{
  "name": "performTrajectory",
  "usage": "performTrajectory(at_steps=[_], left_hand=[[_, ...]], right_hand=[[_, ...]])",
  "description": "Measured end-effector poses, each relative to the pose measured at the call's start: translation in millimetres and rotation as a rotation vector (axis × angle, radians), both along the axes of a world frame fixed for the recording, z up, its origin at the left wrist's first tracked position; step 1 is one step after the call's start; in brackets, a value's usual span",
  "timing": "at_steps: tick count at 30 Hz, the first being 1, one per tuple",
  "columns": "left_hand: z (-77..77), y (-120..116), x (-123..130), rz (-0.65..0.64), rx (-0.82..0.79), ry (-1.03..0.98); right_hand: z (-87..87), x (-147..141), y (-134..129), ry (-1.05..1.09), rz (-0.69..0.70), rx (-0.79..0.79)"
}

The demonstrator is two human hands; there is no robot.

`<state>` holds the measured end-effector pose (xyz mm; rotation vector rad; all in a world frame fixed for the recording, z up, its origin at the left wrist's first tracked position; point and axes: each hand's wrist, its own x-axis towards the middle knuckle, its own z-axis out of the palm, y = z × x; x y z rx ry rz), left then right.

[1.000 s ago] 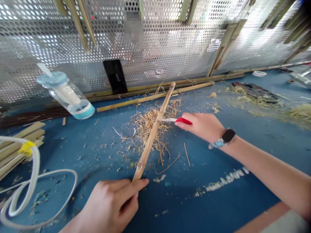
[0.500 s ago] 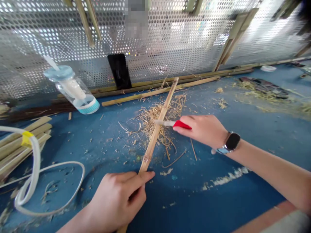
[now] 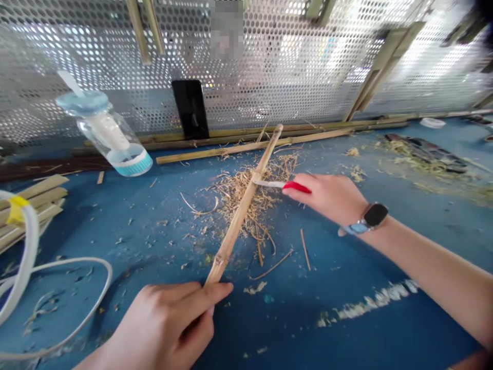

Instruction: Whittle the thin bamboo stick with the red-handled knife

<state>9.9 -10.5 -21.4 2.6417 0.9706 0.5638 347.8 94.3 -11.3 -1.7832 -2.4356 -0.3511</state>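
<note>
My left hand [image 3: 173, 321] is closed around the near end of a bamboo strip [image 3: 239, 216], which slants away from me across the blue table [image 3: 292, 308]. My right hand [image 3: 327, 195] grips the red handle of a knife [image 3: 296, 187]; its pale, slightly curved blade touches the strip near a node. A watch sits on the right wrist. Beneath the strip lies a pile of thin bamboo shavings [image 3: 269, 203]. The strip's far end rests over another bamboo strip [image 3: 215, 152], and its near end is hidden by my left hand.
A clear bottle [image 3: 113, 136] with a straw and a black phone [image 3: 190, 110] stand near the perforated metal panel [image 3: 265, 67]. At left are stacked bamboo slats [image 3: 42, 205] and a looped white tube [image 3: 103, 272]. A dark flat object [image 3: 427, 151] lies among shavings at right.
The knife blade has moved slightly up along the bamboo strip, towards the far node. The view has shifted a little, and my left hand with the strip's near end appears lower and further left.
</note>
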Motion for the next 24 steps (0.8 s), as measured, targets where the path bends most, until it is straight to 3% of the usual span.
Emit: performTrajectory(at_steps=[2,6,11,17,21,24], left_hand=[[-2.5,0,-1,0.003,0.009,0.007],[-5.5,0,-3,0.010,0.014,0.019],[-3.6,0,-5,-0.013,-0.003,0.037],[-3.7,0,-9,-0.013,-0.017,0.070],[-3.8,0,-7,-0.016,-0.002,0.049],[-3.9,1,-6,-0.018,0.020,0.056]], right_hand=[[0.2,2,1,-0.002,-0.035,-0.001],[-1.8,0,-1,0.038,0.108,-0.057],[-1.6,9,5,0.037,-0.026,-0.033],[3.7,-1,-3,0.037,0.125,-0.079],[12.4,5,7,0.046,-0.011,-0.090],[17.2,2,2,0.068,0.040,-0.127]])
